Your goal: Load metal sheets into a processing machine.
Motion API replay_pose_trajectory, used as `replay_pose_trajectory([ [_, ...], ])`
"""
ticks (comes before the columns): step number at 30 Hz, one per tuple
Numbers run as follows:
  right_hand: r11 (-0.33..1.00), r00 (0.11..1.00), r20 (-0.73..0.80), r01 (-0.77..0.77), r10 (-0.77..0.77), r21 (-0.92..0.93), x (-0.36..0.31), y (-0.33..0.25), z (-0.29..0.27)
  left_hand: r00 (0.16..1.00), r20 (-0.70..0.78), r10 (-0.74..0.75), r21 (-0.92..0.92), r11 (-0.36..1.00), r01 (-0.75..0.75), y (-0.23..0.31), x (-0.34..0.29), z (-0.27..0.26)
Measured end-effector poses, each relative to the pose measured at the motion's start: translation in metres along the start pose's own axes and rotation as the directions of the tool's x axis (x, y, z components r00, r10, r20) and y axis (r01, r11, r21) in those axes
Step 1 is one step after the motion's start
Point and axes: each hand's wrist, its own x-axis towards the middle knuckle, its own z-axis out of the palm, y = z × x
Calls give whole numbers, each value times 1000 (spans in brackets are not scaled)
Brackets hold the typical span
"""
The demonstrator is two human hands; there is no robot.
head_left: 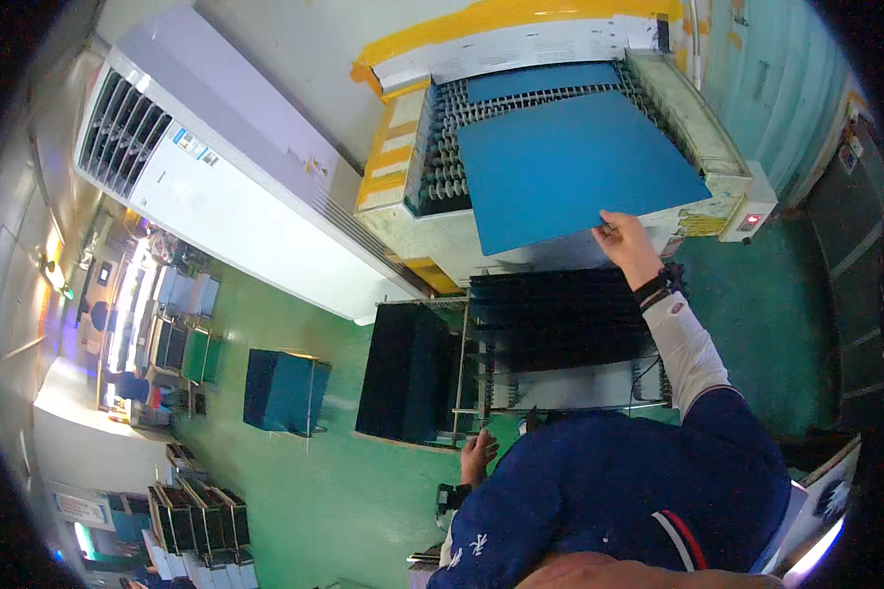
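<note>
A large, flat blue panel (572, 162) lies over the rows of rollers of a conveyor machine (449, 162), its near edge sticking out past the machine's front. At that near edge, my right hand (621, 236) pinches the panel between thumb and fingers, with the arm stretched forward. My left hand (478, 455) hangs low by my side, close to a rack of dark panels (408, 373); its fingers are loosely apart with nothing in them. Farther back on the rollers rests a second blue panel (540, 82).
Below the machine's front stands another rack with dark panels (560, 314). A tall white air conditioner (255, 216) is to the left. Blue panels on a small stand (285, 391) sit on the green floor (334, 491). A switch box (751, 218) is at the machine's right corner.
</note>
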Motion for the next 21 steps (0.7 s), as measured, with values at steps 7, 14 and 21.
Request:
replay_pose_trajectory([
  [7,134,527,525,-780,668,612,20,-22,34,966,-158,-204,54,975,214,0,-6,11],
  [14,125,496,608,-827,619,548,46,0,46,995,-100,-5,110,994,16,-25,-4,17],
  [21,159,442,633,-877,635,453,58,12,47,957,-144,-251,-59,968,245,-5,3,34],
])
